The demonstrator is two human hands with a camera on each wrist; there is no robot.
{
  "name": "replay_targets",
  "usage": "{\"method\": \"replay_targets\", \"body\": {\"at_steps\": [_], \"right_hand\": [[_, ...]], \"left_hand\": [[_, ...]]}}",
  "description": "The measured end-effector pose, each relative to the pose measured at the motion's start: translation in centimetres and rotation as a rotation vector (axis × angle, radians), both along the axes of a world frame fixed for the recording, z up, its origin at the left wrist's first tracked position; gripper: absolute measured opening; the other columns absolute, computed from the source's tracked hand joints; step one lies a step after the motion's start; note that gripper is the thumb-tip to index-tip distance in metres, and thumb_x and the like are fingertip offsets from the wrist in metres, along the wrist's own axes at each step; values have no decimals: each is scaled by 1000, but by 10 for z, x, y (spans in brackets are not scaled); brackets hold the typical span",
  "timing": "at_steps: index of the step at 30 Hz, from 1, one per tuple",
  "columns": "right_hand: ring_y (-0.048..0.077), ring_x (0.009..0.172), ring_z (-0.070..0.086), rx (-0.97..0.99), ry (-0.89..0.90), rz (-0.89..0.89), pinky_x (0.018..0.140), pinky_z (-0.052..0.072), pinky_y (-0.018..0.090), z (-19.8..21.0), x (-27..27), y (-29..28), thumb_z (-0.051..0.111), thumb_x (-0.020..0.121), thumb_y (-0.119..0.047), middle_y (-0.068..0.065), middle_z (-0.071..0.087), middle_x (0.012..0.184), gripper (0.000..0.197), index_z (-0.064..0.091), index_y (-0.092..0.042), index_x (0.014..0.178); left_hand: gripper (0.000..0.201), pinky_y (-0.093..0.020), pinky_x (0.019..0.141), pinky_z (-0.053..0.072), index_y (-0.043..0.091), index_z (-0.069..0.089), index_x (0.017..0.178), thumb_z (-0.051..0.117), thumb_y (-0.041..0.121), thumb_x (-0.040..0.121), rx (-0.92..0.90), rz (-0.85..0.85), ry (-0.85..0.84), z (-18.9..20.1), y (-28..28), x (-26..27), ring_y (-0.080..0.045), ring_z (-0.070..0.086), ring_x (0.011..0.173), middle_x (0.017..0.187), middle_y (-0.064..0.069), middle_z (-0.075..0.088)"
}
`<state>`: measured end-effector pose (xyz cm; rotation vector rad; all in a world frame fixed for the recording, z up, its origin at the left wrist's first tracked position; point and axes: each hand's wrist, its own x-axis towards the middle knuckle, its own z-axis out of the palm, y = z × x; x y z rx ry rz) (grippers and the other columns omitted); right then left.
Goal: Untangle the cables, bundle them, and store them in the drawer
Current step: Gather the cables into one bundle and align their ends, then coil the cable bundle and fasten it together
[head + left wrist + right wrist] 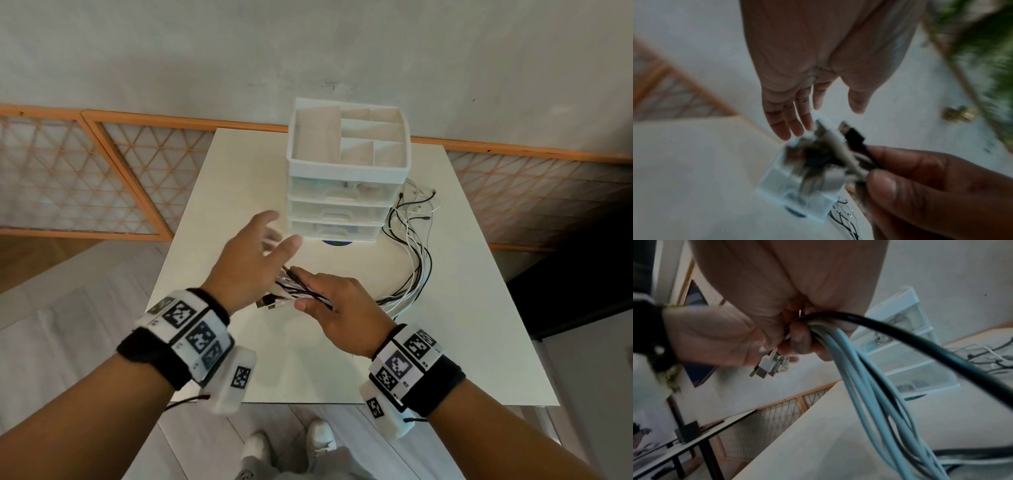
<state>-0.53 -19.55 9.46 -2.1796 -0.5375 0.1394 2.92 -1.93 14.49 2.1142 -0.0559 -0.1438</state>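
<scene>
Several black and white cables [416,260] trail from beside the drawer unit across the white table [479,308] to my right hand [329,305]. That hand grips their gathered plug ends [277,298] above the table's middle; in the right wrist view its fingers [799,340] curl round the cables [863,374] and the plugs [766,366] stick out to the left. My left hand [253,260] hovers just left of the plugs with straight, spread fingers [789,123] and holds nothing. The clear three-drawer unit [342,205] stands behind, all drawers closed.
A divided open tray [349,137] tops the drawer unit. The cables' far ends [421,202] lie loose to the right of the unit. A lattice screen [85,178] and grey wall stand behind the table. My feet [287,448] are at the table's near edge.
</scene>
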Motion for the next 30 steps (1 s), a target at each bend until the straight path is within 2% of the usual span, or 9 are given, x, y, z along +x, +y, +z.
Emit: {"method": "replay_targets", "body": {"at_steps": [4, 6, 9, 15, 18, 20, 22, 26, 30], "right_hand": [[3, 64, 55, 31, 3, 7, 62, 42, 18, 13, 5, 4, 62, 90, -7, 4, 71, 77, 8, 67, -2, 92], [11, 70, 61, 61, 17, -13, 62, 47, 26, 17, 6, 1, 63, 88, -4, 3, 70, 79, 12, 67, 0, 98], [16, 81, 71, 197, 149, -100, 76, 60, 33, 26, 4, -9, 76, 83, -6, -4, 73, 92, 48, 48, -13, 122], [20, 64, 60, 240, 322, -279, 62, 49, 38, 28, 18, -39, 91, 68, -18, 11, 70, 77, 44, 59, -21, 98], [7, 54, 52, 18, 234, -250, 57, 44, 28, 24, 19, -46, 89, 70, -25, -4, 62, 63, 29, 60, -23, 73], [4, 57, 57, -109, 116, -188, 59, 47, 26, 23, 17, -37, 84, 75, -19, -5, 66, 68, 21, 64, -20, 78], [18, 73, 67, -212, -33, -139, 66, 47, 29, 24, 19, -29, 73, 79, -8, 5, 73, 80, 13, 69, -9, 92], [-1, 65, 62, -147, 16, -185, 62, 41, 15, 39, 24, -29, 66, 81, -2, -13, 64, 64, 16, 67, -17, 78], [-5, 66, 64, 18, 122, -175, 61, 47, 13, 40, 20, -35, 78, 79, -7, -20, 67, 62, 28, 55, -24, 77]], "left_hand": [[50, -34, 93, 48, 33, 55, 129, 30, 62, 97, 266, -316, -97, 13, -40, -5, -13, 63, 99, 107, 9, 68], [58, -39, 87, 50, 33, 58, 100, 15, 70, 93, 349, -311, -95, 4, -43, -5, -18, 65, 87, 88, 5, 71], [73, -35, 74, 51, 30, 60, 97, 8, 80, 85, 280, -298, -46, -9, -36, -2, -18, 66, 75, 77, 6, 70], [57, -32, 54, 45, 11, 67, 76, 35, 50, 102, 253, -281, -14, -8, -33, 5, -24, 58, 53, 60, -3, 64], [36, -36, 72, 51, 19, 65, 94, 35, 38, 103, 419, -339, -23, -5, -32, 7, -25, 69, 75, 80, -1, 71], [32, -38, 90, 48, 22, 56, 127, 37, 26, 102, 316, -331, -18, 0, -44, 5, -26, 65, 99, 108, -3, 71], [36, -36, 92, 49, 25, 50, 135, 35, 29, 103, 123, -325, 25, 6, -60, -1, -22, 63, 103, 116, -3, 68], [53, -30, 62, 46, 28, 58, 96, 19, 63, 98, 117, -271, 83, 1, -71, -9, -17, 63, 66, 74, -1, 67], [70, -26, 67, 42, 22, 65, 67, 18, 67, 94, 213, -386, 87, -2, -60, -3, -14, 57, 61, 57, 3, 59]]}}
